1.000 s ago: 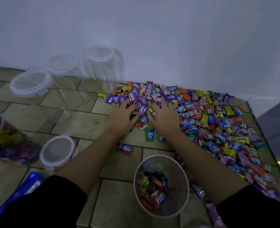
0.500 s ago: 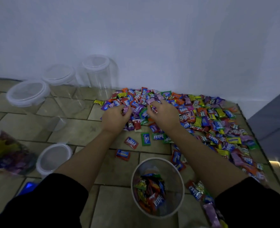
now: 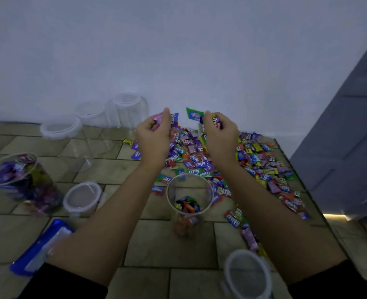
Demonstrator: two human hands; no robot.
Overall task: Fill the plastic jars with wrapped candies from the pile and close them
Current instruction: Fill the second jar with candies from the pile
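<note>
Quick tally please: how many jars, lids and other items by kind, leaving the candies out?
Open jars with candy: 2
Lidded empty jars at the back: 3
Nearer lids, jar beneath unclear: 2
Blue bag: 1
Total: 8
</note>
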